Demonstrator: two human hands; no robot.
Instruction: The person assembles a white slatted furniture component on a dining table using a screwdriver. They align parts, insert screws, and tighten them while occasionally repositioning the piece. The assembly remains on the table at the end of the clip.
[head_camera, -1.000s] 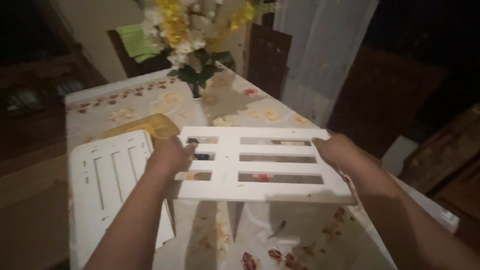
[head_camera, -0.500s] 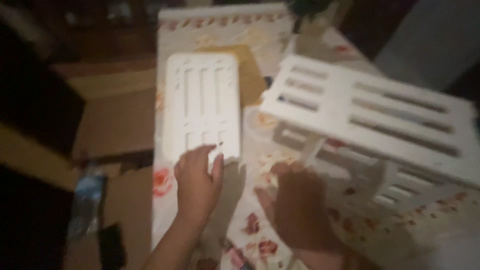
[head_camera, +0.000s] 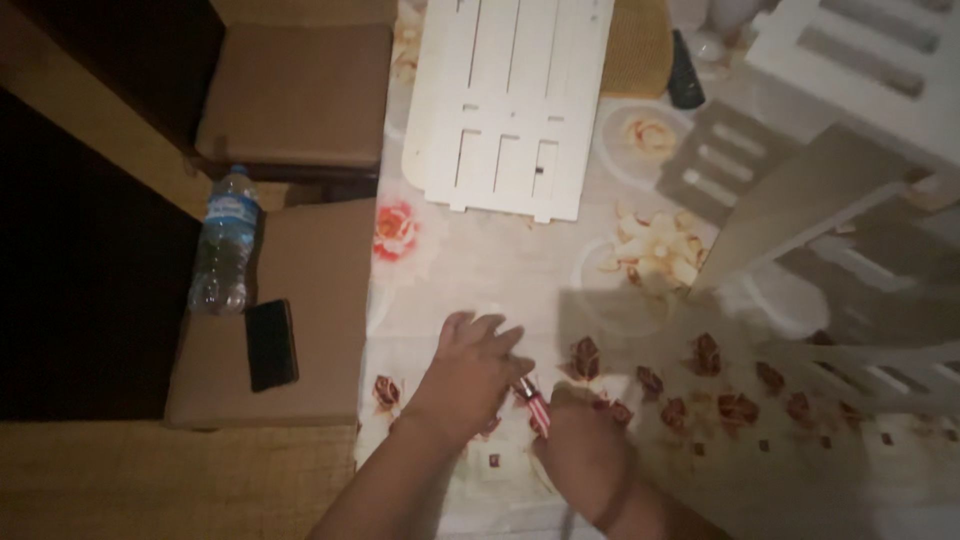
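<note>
**Small pink tool pinched between two hands at the table's near edge**

Far left, off the table: plastic water bottle (head_camera: 224, 240) lying on a brown seat cushion (head_camera: 300, 300), cap on, little if any water visible inside; black phone (head_camera: 271, 344) just beside it. Could roll into the phone if the seat gets bumped.

On the flowered tablecloth (head_camera: 480, 270): left hand (head_camera: 470, 375) curled, fingertips on the upper end of a thin pink-and-white screwdriver (head_camera: 532, 403). Right hand (head_camera: 585, 450) closed over its lower end. Dim light, short grip — could slip and mark the cloth.

Top edge: flat white slatted panel (head_camera: 510, 100). Right edge: assembled white slatted rack (head_camera: 850, 70), overhanging, easily knocked by an elbow.
</note>
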